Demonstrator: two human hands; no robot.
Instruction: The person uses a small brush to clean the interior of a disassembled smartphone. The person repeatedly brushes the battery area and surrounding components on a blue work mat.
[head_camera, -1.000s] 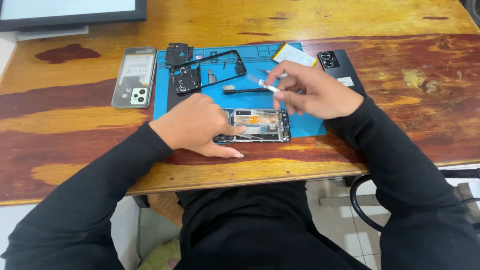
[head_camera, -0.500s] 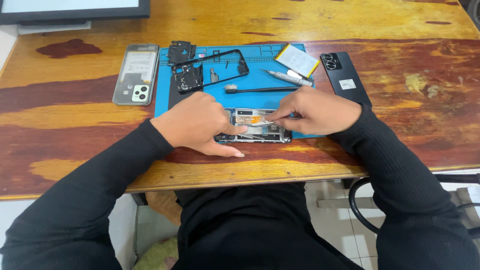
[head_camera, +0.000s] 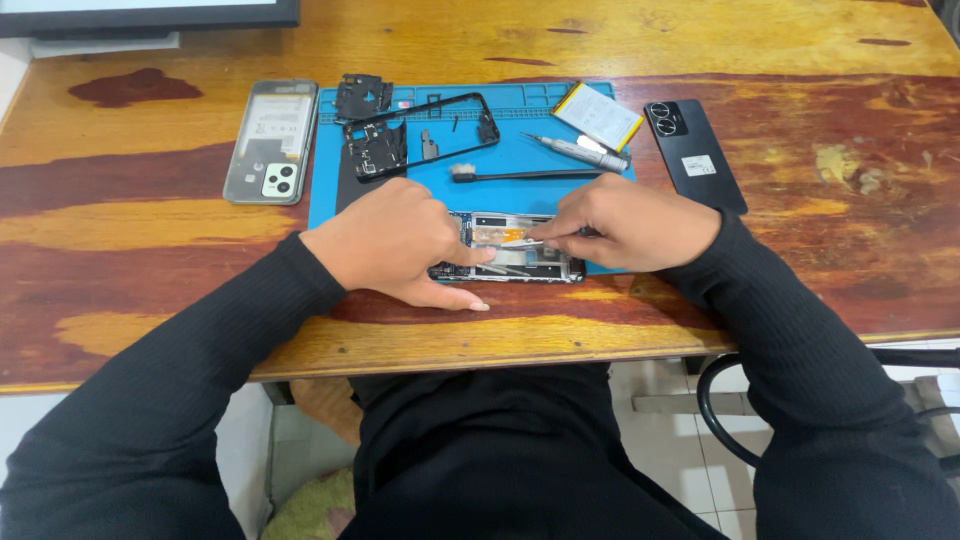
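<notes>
Opened phone (head_camera: 510, 248): on the blue mat (head_camera: 330, 200), near counter edge, both hands on it.
Head view: left hand (head_camera: 395, 245) presses the frame flat, fingers spread, gripping nothing; right hand (head_camera: 625, 222) pinches tweezers (head_camera: 525, 240) over an orange strip inside. Step judged: lifting an inner part; next calls for steady, fine pull. Screwdriver (head_camera: 578, 152) and brush (head_camera: 530, 175) lie behind.

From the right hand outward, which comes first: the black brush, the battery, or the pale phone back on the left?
From the right hand:
1. Black brush, just beyond the knuckles.
2. Battery, farther back on the blue mat.
3. Pale phone back, far left on the wood.
</notes>
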